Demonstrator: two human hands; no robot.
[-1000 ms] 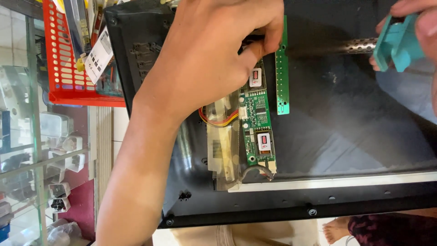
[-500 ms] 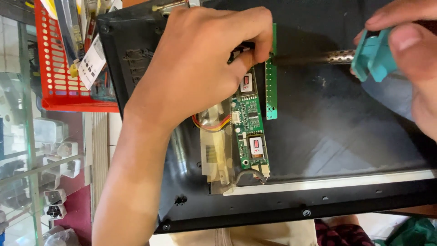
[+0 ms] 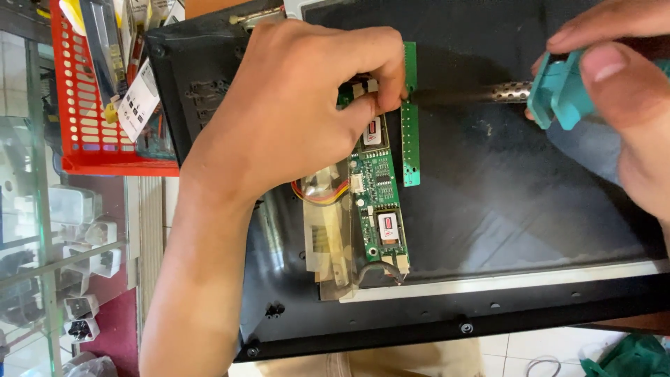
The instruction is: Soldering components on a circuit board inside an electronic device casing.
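My left hand (image 3: 307,105) lies over the upper end of a long green circuit board (image 3: 377,202), fingers pinched on it near a narrow green strip board (image 3: 410,132). Both boards rest on the black back panel of a flat monitor (image 3: 530,209). My right hand (image 3: 621,91) grips the teal handle of a soldering iron (image 3: 558,87). Its perforated metal barrel (image 3: 488,93) points left toward the strip board and my left fingertips. Orange and red wires (image 3: 317,195) and a clear plastic film (image 3: 328,244) sit beside the circuit board.
A red plastic basket (image 3: 91,91) with tools and tagged items stands at the upper left, beside the monitor. Glass shelves with white adapters (image 3: 77,230) lie below on the left. A pale strip (image 3: 530,279) runs along the panel's lower side, with screws on the black frame (image 3: 464,327).
The view has shifted so the boards sit slightly lower and to the right. My right hand with the soldering iron has moved further into view; its barrel stays aimed at the strip board.
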